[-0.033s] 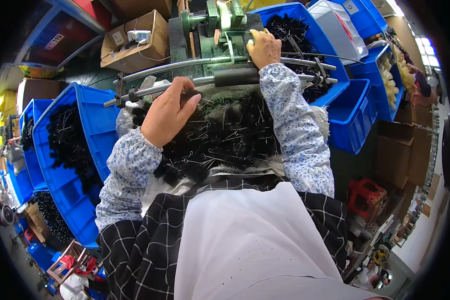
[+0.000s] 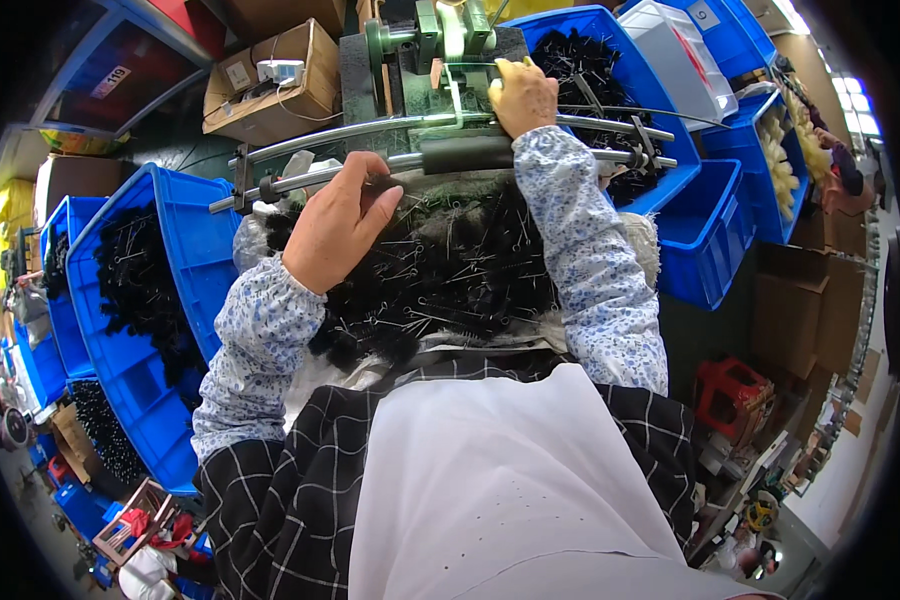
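Black wire-stemmed brushes [image 2: 460,270] lie heaped between the forearms. At left, a blue crate [image 2: 198,245] holds dark pieces; beyond it sits a cardboard box [image 2: 255,118]. Two metal rails [image 2: 370,126], the nearer bearing a black sleeve [image 2: 467,153], stand between heap and green machine [image 2: 426,45]. At right come another blue crate [image 2: 645,95] and a smaller blue bin [image 2: 695,262]. The left hand [image 2: 340,225] has fingers bent narrow over the heap's upper left edge, something dark between them; whether gripped, I cannot tell. The right hand's [image 2: 523,98] fingers curl beside the machine, beyond the rails and apart from the heap, their hold unclear.
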Motion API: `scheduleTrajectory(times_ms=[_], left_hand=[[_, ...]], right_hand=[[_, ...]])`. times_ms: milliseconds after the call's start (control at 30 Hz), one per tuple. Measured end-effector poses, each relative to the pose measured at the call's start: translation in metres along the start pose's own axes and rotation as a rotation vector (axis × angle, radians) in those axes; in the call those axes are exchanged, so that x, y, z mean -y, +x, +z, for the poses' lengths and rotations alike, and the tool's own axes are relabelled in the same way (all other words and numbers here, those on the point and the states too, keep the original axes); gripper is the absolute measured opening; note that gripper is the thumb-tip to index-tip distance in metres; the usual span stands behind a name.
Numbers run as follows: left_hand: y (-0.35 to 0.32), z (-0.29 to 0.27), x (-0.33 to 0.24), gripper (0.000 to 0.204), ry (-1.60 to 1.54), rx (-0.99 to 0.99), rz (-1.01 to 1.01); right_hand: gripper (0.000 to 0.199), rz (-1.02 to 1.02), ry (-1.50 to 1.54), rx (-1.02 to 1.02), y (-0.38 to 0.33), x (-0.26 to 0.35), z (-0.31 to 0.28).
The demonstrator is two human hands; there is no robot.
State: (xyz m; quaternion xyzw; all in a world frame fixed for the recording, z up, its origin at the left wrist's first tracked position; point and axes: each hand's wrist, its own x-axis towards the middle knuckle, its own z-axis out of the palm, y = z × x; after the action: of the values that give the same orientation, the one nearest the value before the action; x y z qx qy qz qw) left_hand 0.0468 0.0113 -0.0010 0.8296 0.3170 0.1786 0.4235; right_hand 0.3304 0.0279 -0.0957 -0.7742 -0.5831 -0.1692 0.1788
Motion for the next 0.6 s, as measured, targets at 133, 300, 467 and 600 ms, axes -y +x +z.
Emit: scheduleTrajectory(times_ms=[133,300,467,600], left_hand=[[0.002,-0.004,-0.009,0.025,0.006,0.031,-0.085],[0.004,-0.004,0.002,0.022,0.029,-0.056,0.032],[0.001,-0.021,0.008,0.022,-0.035,-0.058,0.01],[0.007,-0.024,0.009,0.025,-0.104,0.023,-0.018]], right_hand=[[0.015,0.009,0.012,0.088,0.006,0.038,-0.004],[0.017,-0.004,0.006,0.083,0.006,0.03,-0.006],[0.029,0.002,-0.031,0.063,0.001,-0.029,0.002],[0.026,0.125,0.066,0.24,0.017,-0.064,-0.004]])
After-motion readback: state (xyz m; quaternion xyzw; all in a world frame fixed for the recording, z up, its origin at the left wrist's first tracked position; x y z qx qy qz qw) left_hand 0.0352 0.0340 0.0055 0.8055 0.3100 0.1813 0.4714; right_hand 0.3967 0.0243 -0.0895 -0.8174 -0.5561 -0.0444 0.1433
